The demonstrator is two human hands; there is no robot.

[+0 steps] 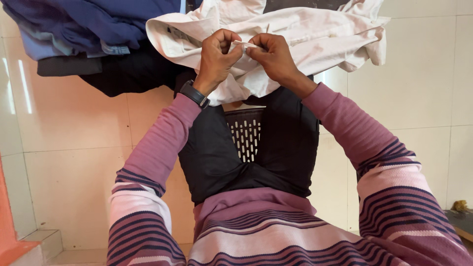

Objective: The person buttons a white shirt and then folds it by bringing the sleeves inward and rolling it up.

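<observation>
A crumpled white garment (315, 34) lies ahead of me, just past my knees. My left hand (217, 54) and my right hand (273, 56) are both closed on a small fold of its cloth, pinched between thumbs and fingers, knuckles almost touching. A black watch (193, 93) sits on my left wrist. My sleeves are pink with dark stripes. I sit on a dark plastic chair (245, 135) with a slotted seat, my legs in black trousers (290, 143).
A heap of blue clothes (84, 24) lies at the upper left, with black cloth (128, 74) beneath it. The floor is pale tile (69, 128). An orange edge (7, 231) shows at the lower left, a low step beside it.
</observation>
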